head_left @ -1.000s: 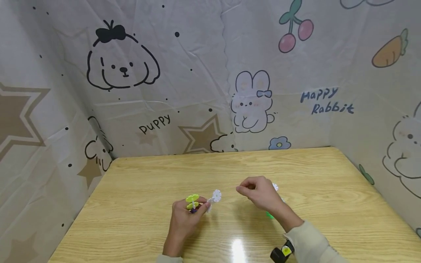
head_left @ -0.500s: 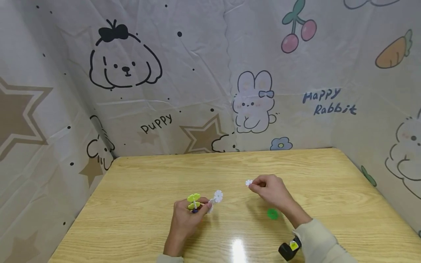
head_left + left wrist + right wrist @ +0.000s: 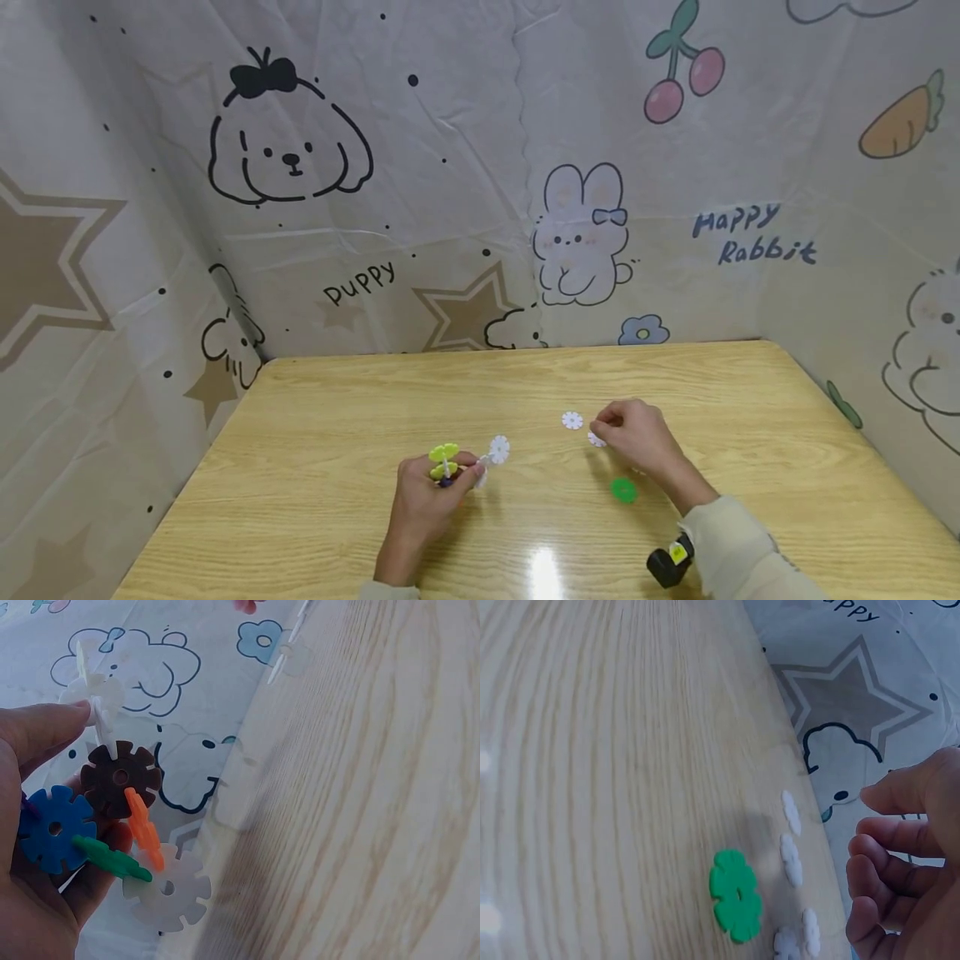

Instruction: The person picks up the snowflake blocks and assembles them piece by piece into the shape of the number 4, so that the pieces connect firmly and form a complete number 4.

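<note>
In my left hand (image 3: 427,496) is a chain of notched snowflake building discs. The left wrist view shows a brown disc (image 3: 103,793), a blue disc (image 3: 43,844), an orange disc (image 3: 142,825), a green disc (image 3: 112,859) and a translucent white disc (image 3: 184,889) slotted together. Thumb and fingers grip the chain near its white pieces; yellow discs (image 3: 443,452) rise above the hand in the head view. My right hand (image 3: 641,437) hovers over a loose white disc (image 3: 596,439), fingers loosely bent, nothing seen between them. Another white disc (image 3: 572,420) lies just left of it.
A loose green disc (image 3: 731,907) lies on the wooden table (image 3: 337,400), with several white discs (image 3: 790,859) beyond it. A black device with a yellow label (image 3: 670,562) sits at my right wrist. Patterned cloth (image 3: 450,167) hangs behind the table.
My right hand has moved right and slightly toward me, uncovering a white disc and the green disc on the table. The left hand still holds its chain, almost unmoved.
</note>
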Demonstrator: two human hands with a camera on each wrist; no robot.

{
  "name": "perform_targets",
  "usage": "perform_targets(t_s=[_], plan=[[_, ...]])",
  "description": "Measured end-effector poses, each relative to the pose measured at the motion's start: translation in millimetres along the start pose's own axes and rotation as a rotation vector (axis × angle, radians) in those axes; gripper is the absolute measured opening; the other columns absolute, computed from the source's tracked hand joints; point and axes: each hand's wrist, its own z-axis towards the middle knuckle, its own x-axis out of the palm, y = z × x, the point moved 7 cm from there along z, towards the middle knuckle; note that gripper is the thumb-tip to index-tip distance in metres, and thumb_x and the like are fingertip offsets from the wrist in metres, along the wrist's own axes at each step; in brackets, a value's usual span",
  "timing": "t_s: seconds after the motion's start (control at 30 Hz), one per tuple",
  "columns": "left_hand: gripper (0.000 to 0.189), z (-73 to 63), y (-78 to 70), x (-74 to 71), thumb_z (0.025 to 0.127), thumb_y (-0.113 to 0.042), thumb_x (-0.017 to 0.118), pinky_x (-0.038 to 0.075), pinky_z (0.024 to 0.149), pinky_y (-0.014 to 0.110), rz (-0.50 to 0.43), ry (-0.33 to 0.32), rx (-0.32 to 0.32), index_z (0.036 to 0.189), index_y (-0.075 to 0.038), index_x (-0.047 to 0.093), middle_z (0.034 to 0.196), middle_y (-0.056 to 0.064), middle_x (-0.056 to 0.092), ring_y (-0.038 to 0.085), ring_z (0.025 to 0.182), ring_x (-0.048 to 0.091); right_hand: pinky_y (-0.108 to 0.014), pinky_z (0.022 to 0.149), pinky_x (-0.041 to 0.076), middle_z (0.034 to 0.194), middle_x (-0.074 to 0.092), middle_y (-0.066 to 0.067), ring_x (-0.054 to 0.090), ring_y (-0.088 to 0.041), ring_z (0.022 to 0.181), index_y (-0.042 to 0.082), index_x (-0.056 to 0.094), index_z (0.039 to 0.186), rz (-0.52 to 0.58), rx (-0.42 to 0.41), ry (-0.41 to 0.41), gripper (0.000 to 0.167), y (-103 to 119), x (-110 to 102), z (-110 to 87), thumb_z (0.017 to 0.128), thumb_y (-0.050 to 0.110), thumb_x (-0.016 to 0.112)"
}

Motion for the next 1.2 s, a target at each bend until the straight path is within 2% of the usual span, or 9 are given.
perform_targets(t_s=[0.27,0.57,0.87,0.97,1.1,1.2], plan=[[0.014,0.0,1.5,-0.8,0.08,-0.001,0.083,0.049,0.052,0.023,0.002,-0.002,-0.014,0.081,-0.014,0.078,0.078,-0.01,0.072,0.005,0.061,0.058,-0.038,0.071,0.053,0.088,0.07,-0.007,0.06,-0.02,0.078,-0.004,0.073,0.099,-0.038,0.022,0.003,0.02,-12,2,4.9,0.089,0.013,0.071],[0.015,-1.1,4.0,-1.1,0.081,-0.002,0.083,0.047,0.052,0.023,0.01,0.013,-0.037,0.082,-0.016,0.078,0.077,-0.01,0.072,0.005,0.06,0.057,-0.033,0.061,0.049,0.089,0.068,-0.009,0.055,-0.017,0.066,-0.006,0.072,0.105,-0.068,0.074,0.037,0.028,-23,8,7.9,0.086,0.015,0.074],[0.013,-2.8,7.8,-0.1,0.081,-0.004,0.083,0.048,0.054,0.023,0.012,0.02,-0.084,0.082,-0.015,0.078,0.078,-0.01,0.072,0.006,0.063,0.059,-0.039,0.068,0.052,0.1,0.07,-0.015,0.057,-0.018,0.068,-0.006,0.071,0.108,-0.142,0.144,0.096,0.036,-29,15,10.1,0.086,0.022,0.078],[0.012,-3.0,8.4,0.0,0.081,-0.004,0.083,0.049,0.054,0.023,0.012,0.021,-0.081,0.082,-0.014,0.078,0.078,-0.01,0.072,0.007,0.063,0.06,-0.04,0.068,0.052,0.096,0.07,-0.013,0.056,-0.018,0.072,-0.003,0.072,0.104,-0.163,0.145,0.102,0.032,-29,17,11.3,0.086,0.023,0.078],[0.01,-2.6,8.3,-0.1,0.082,-0.004,0.082,0.049,0.053,0.023,0.016,0.024,-0.074,0.082,-0.013,0.078,0.078,-0.01,0.072,0.007,0.062,0.06,-0.036,0.061,0.048,0.083,0.065,-0.005,0.054,-0.018,0.068,0.0,0.073,0.095,-0.176,0.15,0.107,0.023,-28,19,12.8,0.086,0.021,0.078],[0.009,-2.1,8.3,-0.3,0.082,-0.005,0.082,0.05,0.054,0.023,0.017,0.025,-0.075,0.083,-0.013,0.078,0.079,-0.01,0.072,0.007,0.063,0.061,-0.034,0.06,0.045,0.08,0.062,-0.003,0.053,-0.018,0.067,0.001,0.071,0.092,-0.171,0.162,0.116,0.021,-28,21,13.8,0.086,0.02,0.079]])
